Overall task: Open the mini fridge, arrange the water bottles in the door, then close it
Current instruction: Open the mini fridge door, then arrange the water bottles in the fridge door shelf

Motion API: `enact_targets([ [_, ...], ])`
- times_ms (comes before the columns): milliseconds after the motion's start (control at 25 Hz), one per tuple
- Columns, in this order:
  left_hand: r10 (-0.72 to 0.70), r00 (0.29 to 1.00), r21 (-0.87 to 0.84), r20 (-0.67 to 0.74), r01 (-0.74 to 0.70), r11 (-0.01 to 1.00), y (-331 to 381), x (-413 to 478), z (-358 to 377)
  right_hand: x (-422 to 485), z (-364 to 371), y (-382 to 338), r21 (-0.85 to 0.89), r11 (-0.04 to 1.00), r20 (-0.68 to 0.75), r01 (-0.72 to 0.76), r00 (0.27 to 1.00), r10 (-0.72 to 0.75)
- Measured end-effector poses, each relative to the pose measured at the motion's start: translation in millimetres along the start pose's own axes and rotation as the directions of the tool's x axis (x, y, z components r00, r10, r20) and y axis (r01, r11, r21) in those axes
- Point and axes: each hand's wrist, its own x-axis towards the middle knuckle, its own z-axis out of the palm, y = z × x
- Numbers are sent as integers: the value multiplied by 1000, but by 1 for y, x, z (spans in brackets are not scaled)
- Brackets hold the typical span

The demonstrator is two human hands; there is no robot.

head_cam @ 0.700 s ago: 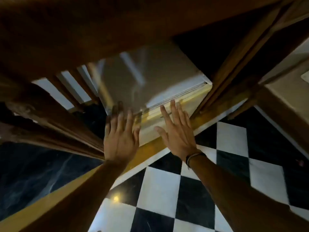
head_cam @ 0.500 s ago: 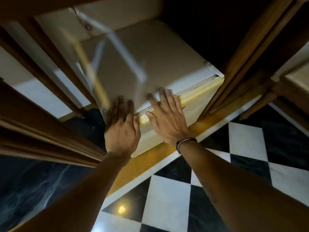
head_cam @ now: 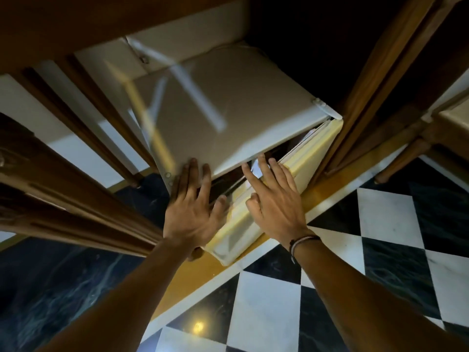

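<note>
Home or hotel room, mini fridge (head_cam: 228, 110) in wooden cabinet (head_cam: 360, 80), checkered marble floor (head_cam: 380, 224)

The dark wedge-shaped gap (head_cam: 284, 153) between the cream mini fridge's body and its pale yellow door (head_cam: 299, 171) shows almost nothing of the inside; no bottles can be made out there. A small whitish patch sits just behind the right hand's fingertips (head_cam: 261, 162), too blurred to name. The bare left hand (head_cam: 193, 214) covers the door's free corner, and its thumb tip dips out of sight behind the door's edge. Both forearms run off the bottom edge. The dark wooden cabinet frame (head_cam: 375, 80) is cut by the top edge, and the recess behind the fridge is black.
</note>
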Motion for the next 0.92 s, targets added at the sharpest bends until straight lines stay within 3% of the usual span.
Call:
enact_targets([
  [240, 117, 948, 173, -296, -68, 983, -1, -11, 39, -114, -19, 92, 65, 998, 22, 23, 999, -25],
  [400, 150, 887, 227, -437, -52, 972, -7, 2, 71, -151, -35, 143, 122, 988, 10, -93, 996, 93],
  [520, 178, 822, 236, -541, -54, 970, -16, 13, 89, -152, -37, 159, -87, 982, -39, -165, 986, 162],
  [640, 207, 747, 196, -632, -104, 975, -19, 23, 102, -157, -33, 171, -182, 961, -70, -210, 977, 200],
  [800, 213, 625, 177, -751, -120, 977, -38, 33, 108, -154, -17, 163, -440, 851, -130, -287, 958, 256],
  [840, 205, 595, 169, -777, -116, 979, -41, 35, 108, -151, -12, 155, -488, 826, -190, -283, 958, 216],
  [920, 180, 578, 150, -796, -100, 984, -47, 39, 103, -138, 11, 120, -537, 830, -278, -150, 961, -6],
])
